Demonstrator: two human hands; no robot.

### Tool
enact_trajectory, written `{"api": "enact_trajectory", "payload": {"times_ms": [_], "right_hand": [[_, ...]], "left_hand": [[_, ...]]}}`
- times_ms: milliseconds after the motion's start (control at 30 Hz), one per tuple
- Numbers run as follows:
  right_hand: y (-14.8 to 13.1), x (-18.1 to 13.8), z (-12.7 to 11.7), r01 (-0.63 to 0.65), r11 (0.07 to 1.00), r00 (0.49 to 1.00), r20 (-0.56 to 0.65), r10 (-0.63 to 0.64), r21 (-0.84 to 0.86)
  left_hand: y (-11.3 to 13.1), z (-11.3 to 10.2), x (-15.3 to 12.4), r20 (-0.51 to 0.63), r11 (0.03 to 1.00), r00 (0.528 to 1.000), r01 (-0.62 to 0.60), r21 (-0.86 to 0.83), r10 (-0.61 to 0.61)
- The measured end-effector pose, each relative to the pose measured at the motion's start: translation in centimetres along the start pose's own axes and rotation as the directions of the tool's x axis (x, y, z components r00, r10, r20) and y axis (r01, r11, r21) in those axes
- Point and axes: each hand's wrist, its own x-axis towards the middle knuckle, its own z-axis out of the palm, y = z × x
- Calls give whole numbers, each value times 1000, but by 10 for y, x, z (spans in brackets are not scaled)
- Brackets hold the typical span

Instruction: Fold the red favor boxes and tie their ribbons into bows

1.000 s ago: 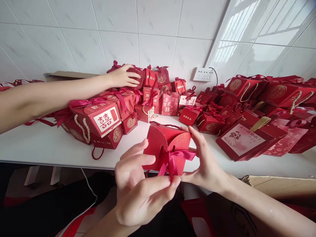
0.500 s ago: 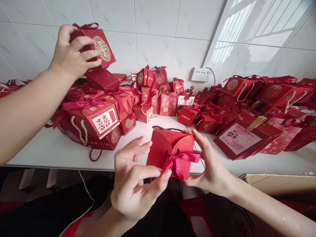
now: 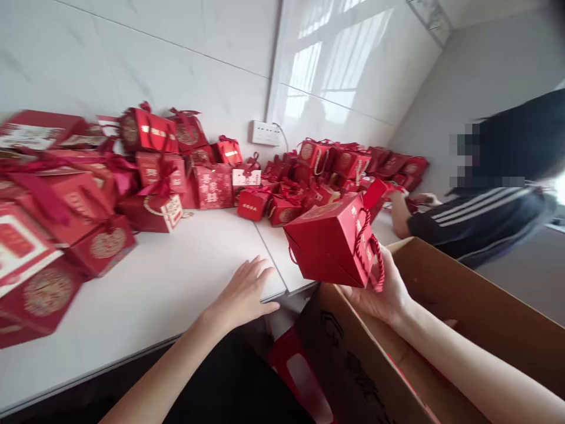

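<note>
1. Above the near edge of a cardboard carton (image 3: 353,347), the right grip (image 3: 383,291) clasps a red gift box (image 3: 324,244), held tilted, its twisted cord handles (image 3: 381,268) facing that grip.
2. Left of the right grip, the left grip (image 3: 247,288) is loosely spread and holds nothing, palm down at the white worktop's (image 3: 189,282) front edge; contact is hard to tell.
3. Beyond both grips, ribbon-tied red boxes (image 3: 212,185) crowd the worktop.
4. Farther right, a co-worker's striped sleeve (image 3: 481,215) extends toward the boxes.
</note>
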Motion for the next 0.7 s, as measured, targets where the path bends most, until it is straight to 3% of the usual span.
{"api": "enact_trajectory", "payload": {"times_ms": [167,300,367,467,533,633,700], "right_hand": [[1,-35,-26,18,999,985,-173,-12,31],[-7,-66,-53,91,961,949,-270,-163,-260],[-14,-86,-74,84,849,899,-328,-290,-521],[-22,-120,-114,-92,603,789,-427,-442,-793],[-20,-141,-141,-223,558,758,-502,-417,-799],[-8,-168,-177,-373,643,735,-636,-236,-669],[3,-179,-194,-458,683,687,-714,-135,-569]], "left_hand": [[-13,25,10,44,988,998,-43,147,37],[-25,30,11,43,986,997,-62,156,56],[-27,32,12,31,984,997,-68,164,64],[-29,36,14,14,980,996,-90,175,89],[-31,38,15,0,977,994,-103,187,105],[-35,42,16,-65,973,987,-135,189,150],[-39,46,16,-124,971,974,-167,169,189]]}}
